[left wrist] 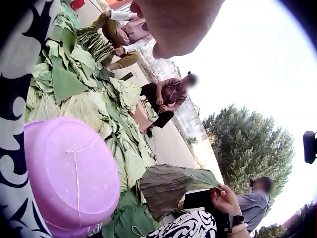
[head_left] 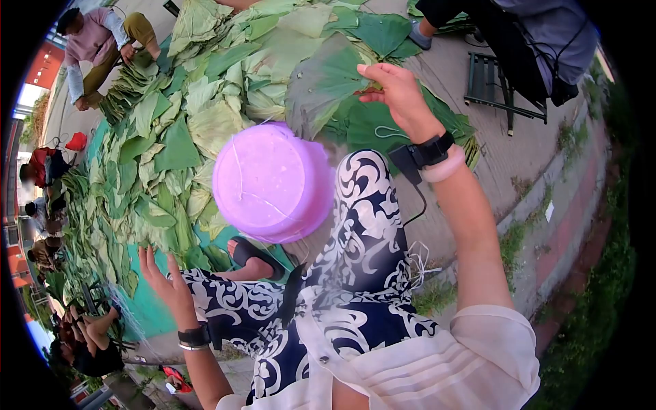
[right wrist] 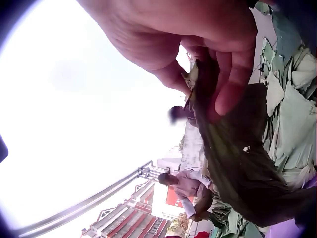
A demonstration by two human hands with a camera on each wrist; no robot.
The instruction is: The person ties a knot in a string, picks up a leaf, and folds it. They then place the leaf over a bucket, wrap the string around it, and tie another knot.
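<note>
Outdoor paving under heaped leaves. Beside the purple basin, the right hand pinches a large leaf by its narrow end, judged the soundest hold; likely light, limp, tearable. Left hand spread, empty.

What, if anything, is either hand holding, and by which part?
The right hand pinches a large leaf by its narrow end, between thumb and fingers; the left hand holds nothing.
</note>
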